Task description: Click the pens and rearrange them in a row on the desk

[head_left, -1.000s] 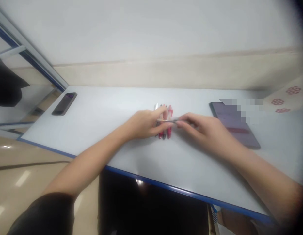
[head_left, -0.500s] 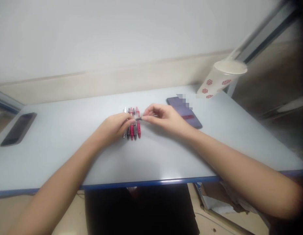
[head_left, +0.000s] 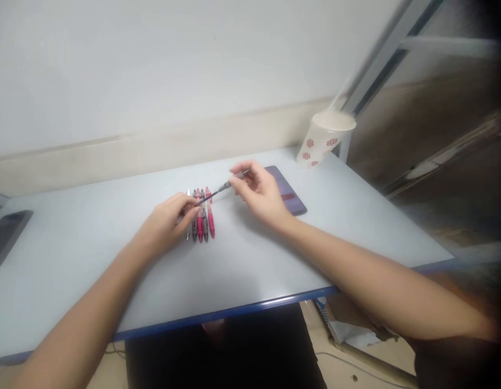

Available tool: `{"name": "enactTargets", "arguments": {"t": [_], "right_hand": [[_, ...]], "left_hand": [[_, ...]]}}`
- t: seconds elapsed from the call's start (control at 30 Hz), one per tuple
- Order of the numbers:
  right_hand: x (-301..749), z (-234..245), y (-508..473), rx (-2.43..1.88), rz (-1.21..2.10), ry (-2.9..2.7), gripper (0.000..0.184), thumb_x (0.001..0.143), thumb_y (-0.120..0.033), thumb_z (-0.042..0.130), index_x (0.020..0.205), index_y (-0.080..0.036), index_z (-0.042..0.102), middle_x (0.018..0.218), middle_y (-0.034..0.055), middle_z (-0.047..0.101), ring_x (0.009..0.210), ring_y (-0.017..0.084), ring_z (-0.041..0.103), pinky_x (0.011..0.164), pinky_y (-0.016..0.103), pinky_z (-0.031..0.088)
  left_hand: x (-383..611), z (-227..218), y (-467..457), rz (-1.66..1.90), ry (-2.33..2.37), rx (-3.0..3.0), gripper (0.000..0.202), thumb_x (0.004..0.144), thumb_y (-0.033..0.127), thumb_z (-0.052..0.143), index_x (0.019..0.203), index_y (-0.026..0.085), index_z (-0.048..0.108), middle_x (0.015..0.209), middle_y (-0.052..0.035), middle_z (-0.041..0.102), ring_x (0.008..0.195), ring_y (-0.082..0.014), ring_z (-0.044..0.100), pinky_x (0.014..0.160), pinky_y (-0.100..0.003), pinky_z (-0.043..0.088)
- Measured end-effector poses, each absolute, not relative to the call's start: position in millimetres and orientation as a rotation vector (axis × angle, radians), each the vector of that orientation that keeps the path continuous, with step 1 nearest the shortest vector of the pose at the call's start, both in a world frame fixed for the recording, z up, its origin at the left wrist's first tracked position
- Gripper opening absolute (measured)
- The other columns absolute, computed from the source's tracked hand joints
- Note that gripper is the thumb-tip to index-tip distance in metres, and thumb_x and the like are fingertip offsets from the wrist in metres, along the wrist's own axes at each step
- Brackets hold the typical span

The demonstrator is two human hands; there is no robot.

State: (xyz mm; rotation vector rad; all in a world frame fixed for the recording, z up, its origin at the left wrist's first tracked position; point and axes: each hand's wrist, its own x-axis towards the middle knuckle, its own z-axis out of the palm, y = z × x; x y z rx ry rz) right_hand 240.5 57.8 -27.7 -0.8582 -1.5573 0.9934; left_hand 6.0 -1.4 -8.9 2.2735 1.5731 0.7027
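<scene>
Over a pale grey tabletop (head_left: 250,275), you are pinching a thin, light, stiff dark pen refill (head_left: 216,190) by its ends, left hand (head_left: 165,224) and right hand (head_left: 261,192) closed on it, over a row of red and grey pens (head_left: 202,224).

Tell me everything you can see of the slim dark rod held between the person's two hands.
The slim dark rod looks like a pen part, with a shiny metal-looking section toward its upper end; blur hides finer detail. It lies at a slant above the row of red and grey pens. The left hand has its lower end, and the right hand pinches it near its upper end.
</scene>
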Motion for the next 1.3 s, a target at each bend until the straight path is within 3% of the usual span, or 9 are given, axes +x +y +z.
{"name": "enactTargets", "arguments": {"t": [1.0, 1.3], "right_hand": [[243.8, -25.6, 64.6, -1.093, 0.995, -1.537, 0.019, 0.091, -0.039, 0.068, 0.097, -0.023, 0.06, 0.076, -0.0016, 0.058, 0.07, 0.017, 0.054, 0.071, 0.034, 0.043], [243.6, -26.1, 66.2, -1.096, 0.987, -1.521, 0.018, 0.092, -0.038, 0.068, 0.097, -0.023, 0.06, 0.077, -0.0018, 0.057, 0.07, 0.016, 0.054, 0.073, 0.034, 0.044]], "left_hand": [[4.9, -9.2, -0.5, 0.543, 1.6, 2.16, 0.03, 0.104, 0.044, 0.046, 0.1, 0.021, 0.065, 0.09, -0.0045, 0.073, 0.078, -0.0217, 0.064, 0.076, -0.036, 0.049], [6.2, -8.2, -0.7, 0.544, 1.595, 2.168, 0.032, 0.104, 0.045, 0.047, 0.096, 0.022, 0.066, 0.084, -0.0031, 0.073, 0.071, -0.0197, 0.062, 0.069, -0.033, 0.047]]}}
